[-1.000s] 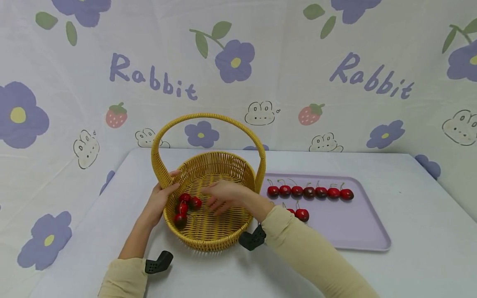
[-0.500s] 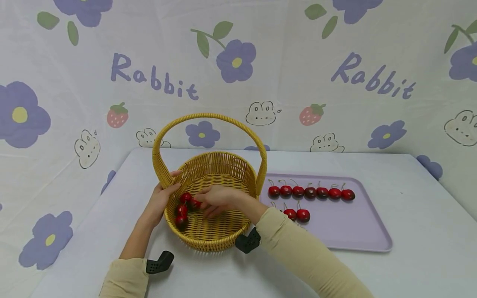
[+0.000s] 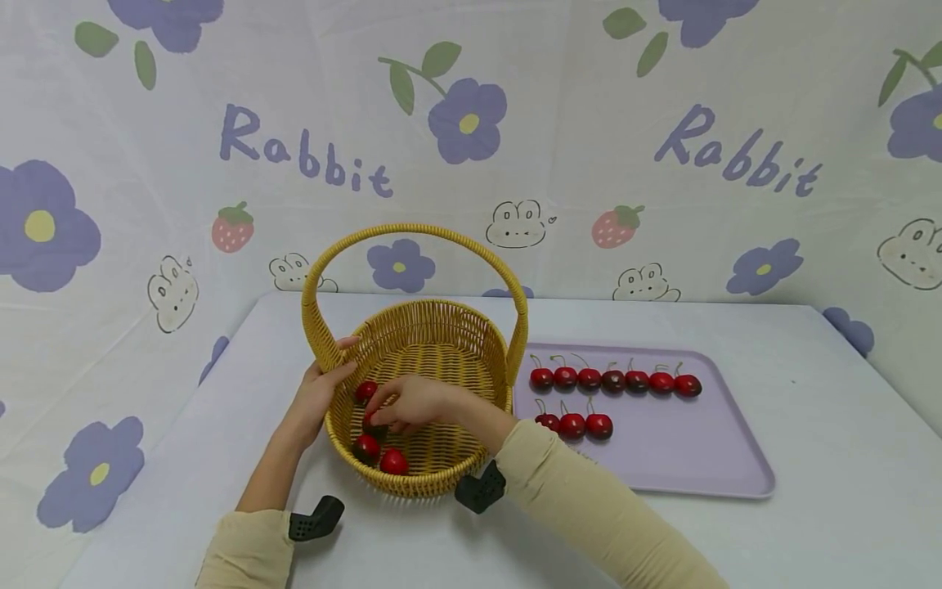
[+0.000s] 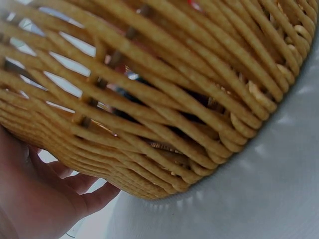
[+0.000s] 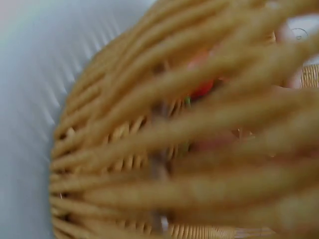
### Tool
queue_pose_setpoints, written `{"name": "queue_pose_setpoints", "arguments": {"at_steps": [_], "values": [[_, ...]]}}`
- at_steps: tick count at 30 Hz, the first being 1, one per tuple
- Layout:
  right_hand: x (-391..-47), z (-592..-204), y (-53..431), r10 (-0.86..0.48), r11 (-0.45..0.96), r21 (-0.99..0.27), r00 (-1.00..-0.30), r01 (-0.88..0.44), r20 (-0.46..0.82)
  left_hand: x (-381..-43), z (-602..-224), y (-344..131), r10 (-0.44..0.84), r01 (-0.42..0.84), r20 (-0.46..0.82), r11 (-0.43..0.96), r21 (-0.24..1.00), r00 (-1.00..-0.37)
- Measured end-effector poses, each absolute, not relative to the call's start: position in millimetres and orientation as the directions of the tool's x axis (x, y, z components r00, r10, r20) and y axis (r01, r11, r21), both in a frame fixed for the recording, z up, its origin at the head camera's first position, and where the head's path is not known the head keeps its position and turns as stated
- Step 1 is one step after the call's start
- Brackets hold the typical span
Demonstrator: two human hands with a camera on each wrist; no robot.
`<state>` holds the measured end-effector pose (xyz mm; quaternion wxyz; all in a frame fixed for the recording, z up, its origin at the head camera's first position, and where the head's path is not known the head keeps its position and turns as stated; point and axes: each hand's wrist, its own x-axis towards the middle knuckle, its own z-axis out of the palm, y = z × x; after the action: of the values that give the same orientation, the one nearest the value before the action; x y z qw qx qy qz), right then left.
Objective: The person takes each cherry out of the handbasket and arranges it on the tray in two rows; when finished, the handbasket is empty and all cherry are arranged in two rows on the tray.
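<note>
– what had changed in our basket (image 3: 412, 487)?
– one red cherry (image 3: 393, 461) had moved to seven o'clock, which likely made picking singly easier.
– and our hands?
– our left hand (image 3: 312, 399) gripped the basket at nine; our right hand (image 3: 419, 402) bent its fingers over a half-hidden cherry (image 3: 373, 427) near eight. we couldn't tell whether it pinched.

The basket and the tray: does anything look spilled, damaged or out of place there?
Nothing stands out. The basket stands upright with no visible damage, and loose cherries lie inside it near the right hand. On the tray, the front row shows fewer cherries than the back row, but both look tidy.
</note>
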<state>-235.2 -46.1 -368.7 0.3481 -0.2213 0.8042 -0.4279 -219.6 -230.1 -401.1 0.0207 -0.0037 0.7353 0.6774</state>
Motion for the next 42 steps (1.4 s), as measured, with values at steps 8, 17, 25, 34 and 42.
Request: {"name": "queue_pose_setpoints", "arguments": {"at_steps": [8, 17, 25, 34, 42], "values": [[-227, -368, -56, -0.674, 0.573, -0.794, -0.669, -0.204, -0.314, -218, -399, -230, 0.03, -0.025, -0.027, 0.067, 0.997, -0.999], [-220, -369, -65, -0.683, 0.572, -0.782, -0.673, -0.248, -0.285, -217, -397, -229, 0.028, -0.026, -0.027, 0.053, 0.998, -0.999], [-219, -369, -66, -0.677, 0.539, -0.809, -0.691, -0.232, -0.253, -217, -397, -230, 0.029, -0.032, -0.033, 0.051, 0.998, -0.999], [-219, -369, -64, -0.674, 0.497, -0.852, -0.69, -0.162, -0.262, -217, -397, -229, 0.032, -0.03, -0.032, 0.051, 0.998, -0.999], [-220, -369, -61, -0.674, 0.438, -0.899, -0.663, -0.004, -0.326, -218, -397, -229, 0.026, -0.028, -0.03, 0.056, 0.998, -0.999]]}}
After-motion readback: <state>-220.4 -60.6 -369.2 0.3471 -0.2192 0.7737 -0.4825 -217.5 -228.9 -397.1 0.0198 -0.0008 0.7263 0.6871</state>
